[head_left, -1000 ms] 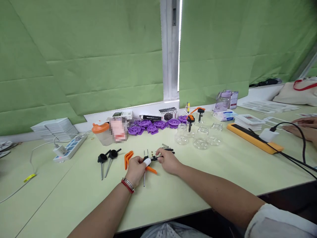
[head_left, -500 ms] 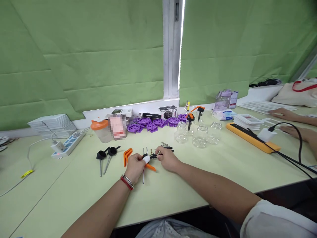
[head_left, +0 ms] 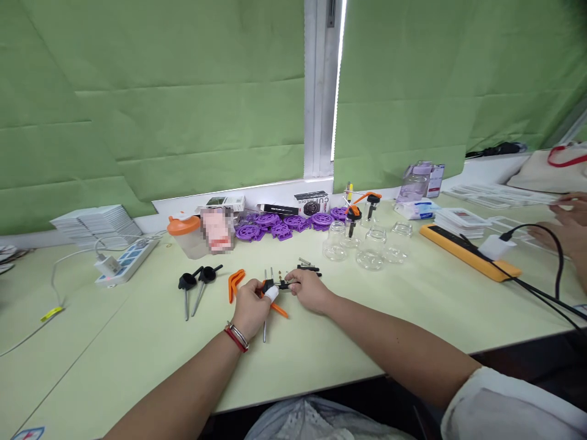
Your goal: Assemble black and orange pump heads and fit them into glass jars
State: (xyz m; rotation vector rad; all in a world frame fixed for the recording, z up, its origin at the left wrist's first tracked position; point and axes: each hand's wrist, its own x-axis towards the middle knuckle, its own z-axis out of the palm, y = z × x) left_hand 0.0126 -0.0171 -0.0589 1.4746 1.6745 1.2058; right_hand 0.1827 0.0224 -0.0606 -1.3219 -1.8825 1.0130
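- From my post I see the left hand (head_left: pixel 251 310) closed on a black fitting (head_left: pixel 268 285) just above the table (head_left: pixel 330 342); metal rods stick out of it, and an orange lever (head_left: pixel 279 310) shows just beside the thumb, which wears a white cover (head_left: pixel 272 294).
- I have the right hand (head_left: pixel 308 290) facing it, thumb and fingertips pinched on a small black piece (head_left: pixel 284 285) that meets the fitting; I cannot tell whether the two are joined.
- Just beyond the right hand I see a coil spring (head_left: pixel 306 263) and black rods (head_left: pixel 314 271), lying close together.
- Near the left hand, on its left, I see loose orange levers (head_left: pixel 235 284), and farther left two black cups (head_left: pixel 187 282) with metal legs.
- Beyond the right hand I see clear jars (head_left: pixel 370 253), well apart from it.
- Behind the work I see a pile of purple wheels (head_left: pixel 279 230).
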